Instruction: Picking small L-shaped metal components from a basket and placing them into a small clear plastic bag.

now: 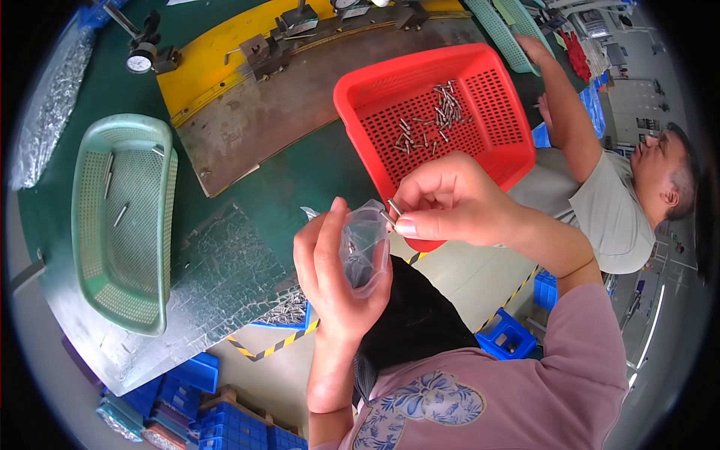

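Note:
My left hand (336, 277) is wrapped round a small clear plastic bag (364, 259), holding its mouth open; something small and metallic shows inside. At the bag's mouth, my right hand (450, 202) pinches a pair of small metal pins (391, 213) between thumb and fingers. Just beyond my right hand stands a red plastic basket (431, 64) with slotted walls. Several loose metal pins (448, 105) like those in my fingers lie scattered on its bottom.
A green basket (166, 225) with a few pins stands at the left. Behind lies a metal plate (255, 124) with clamping blocks and a dial gauge (139, 61). At the right a co-worker (615, 202) reaches into another green basket (502, 34). Blue crates (232, 427) sit below the table.

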Demonstrator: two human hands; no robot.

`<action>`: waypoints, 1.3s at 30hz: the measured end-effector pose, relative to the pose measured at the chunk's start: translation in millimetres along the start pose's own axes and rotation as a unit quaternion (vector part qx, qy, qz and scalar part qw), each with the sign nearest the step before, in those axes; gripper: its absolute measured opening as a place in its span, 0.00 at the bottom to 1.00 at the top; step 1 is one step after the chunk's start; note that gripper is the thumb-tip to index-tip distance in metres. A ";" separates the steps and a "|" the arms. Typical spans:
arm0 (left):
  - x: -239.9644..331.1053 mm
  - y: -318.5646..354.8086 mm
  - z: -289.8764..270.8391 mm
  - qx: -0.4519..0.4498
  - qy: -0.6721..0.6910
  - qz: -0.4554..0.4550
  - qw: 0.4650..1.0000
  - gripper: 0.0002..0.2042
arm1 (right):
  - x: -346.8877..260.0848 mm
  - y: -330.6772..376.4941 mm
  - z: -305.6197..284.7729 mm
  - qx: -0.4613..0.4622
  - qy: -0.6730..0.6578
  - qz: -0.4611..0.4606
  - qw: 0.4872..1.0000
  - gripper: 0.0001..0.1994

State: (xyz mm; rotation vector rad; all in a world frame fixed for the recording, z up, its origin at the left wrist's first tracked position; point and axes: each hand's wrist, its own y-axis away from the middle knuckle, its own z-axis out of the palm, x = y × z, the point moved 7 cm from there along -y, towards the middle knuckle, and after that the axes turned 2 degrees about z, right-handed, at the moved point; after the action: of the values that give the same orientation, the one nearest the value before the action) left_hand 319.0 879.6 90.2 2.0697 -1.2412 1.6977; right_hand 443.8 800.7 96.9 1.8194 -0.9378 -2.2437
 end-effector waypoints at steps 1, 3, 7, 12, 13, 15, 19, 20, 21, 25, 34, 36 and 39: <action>-0.3 0.0 0.6 0.000 0.000 0.000 1.000 0.33 | 0.1 -0.1 0.1 0.000 -0.009 0.001 1.000 0.08; -0.9 0.7 1.4 -0.002 0.001 0.001 1.000 0.33 | -0.2 0.5 0.3 0.001 -0.018 0.002 1.000 0.09; 0.0 2.0 2.7 -0.027 -0.001 0.007 1.000 0.34 | -10.3 6.0 9.2 0.000 0.171 -0.028 0.985 0.06; 2.7 9.2 16.9 -0.078 -0.060 0.065 0.993 0.35 | -11.5 20.1 40.5 0.074 0.511 -0.213 0.829 0.06; 0.2 11.6 16.0 -0.076 -0.051 0.049 0.995 0.35 | -13.2 21.1 37.9 0.078 0.511 -0.212 0.830 0.06; -0.8 10.3 11.8 -0.064 -0.039 0.029 0.997 0.35 | -23.9 23.6 21.9 0.104 0.442 -0.236 0.859 0.07; -2.4 10.0 7.5 -0.040 -0.035 0.011 0.999 0.34 | 2.5 -6.4 -102.0 0.264 0.326 -0.074 0.905 0.01; -2.3 8.3 8.6 -0.034 -0.029 0.012 0.999 0.35 | 13.5 -14.1 -124.6 0.274 0.422 -0.041 0.863 0.02; -1.7 7.9 10.9 -0.038 -0.038 0.019 0.998 0.34 | 25.9 -18.5 -136.3 0.291 0.457 -0.016 0.840 0.04; -0.1 7.2 9.0 -0.045 -0.043 0.027 0.998 0.34 | 50.5 -43.4 -133.5 0.260 0.552 0.011 0.792 0.06; -7.2 10.0 2.5 -0.037 -0.043 0.000 0.998 0.34 | 54.4 -58.1 -115.9 0.264 0.581 -0.006 0.770 0.06; -5.5 8.5 2.3 -0.036 -0.033 -0.001 0.999 0.34 | 51.5 -59.8 -116.4 0.271 0.605 -0.015 0.749 0.05; -7.6 9.1 -0.8 -0.032 -0.028 -0.007 0.999 0.34 | 42.3 -64.1 -110.2 0.264 0.563 0.006 0.783 0.04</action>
State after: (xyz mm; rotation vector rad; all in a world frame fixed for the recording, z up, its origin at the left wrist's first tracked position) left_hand 312.2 877.9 80.6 2.0977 -1.2774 1.5824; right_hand 551.6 790.2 17.4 2.7103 -1.2423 -0.4810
